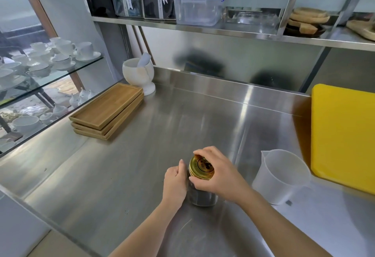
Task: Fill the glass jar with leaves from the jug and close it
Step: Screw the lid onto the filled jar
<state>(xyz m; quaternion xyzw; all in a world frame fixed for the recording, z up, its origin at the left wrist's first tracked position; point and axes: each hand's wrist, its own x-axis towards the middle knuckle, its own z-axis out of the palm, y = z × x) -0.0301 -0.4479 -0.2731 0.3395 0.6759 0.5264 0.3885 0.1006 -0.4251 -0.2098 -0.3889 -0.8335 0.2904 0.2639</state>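
A glass jar (203, 196) with dark leaves inside stands upright on the steel counter (142, 155). A gold lid (200, 167) sits on top of it. My left hand (175, 181) wraps around the jar's left side. My right hand (215, 172) grips the lid's rim from above and the right, fingers curled over it. To the right stands a translucent white plastic jug (281, 177), upright, with nothing visible inside. Most of the jar's body is hidden behind my hands.
Stacked wooden trays (107, 110) lie at the left, with a white mortar and pestle (140, 74) behind them. A yellow cutting board (343, 135) leans at the right. Glass shelves with white cups (50, 57) flank the left; a steel shelf (223, 31) overhangs the back.
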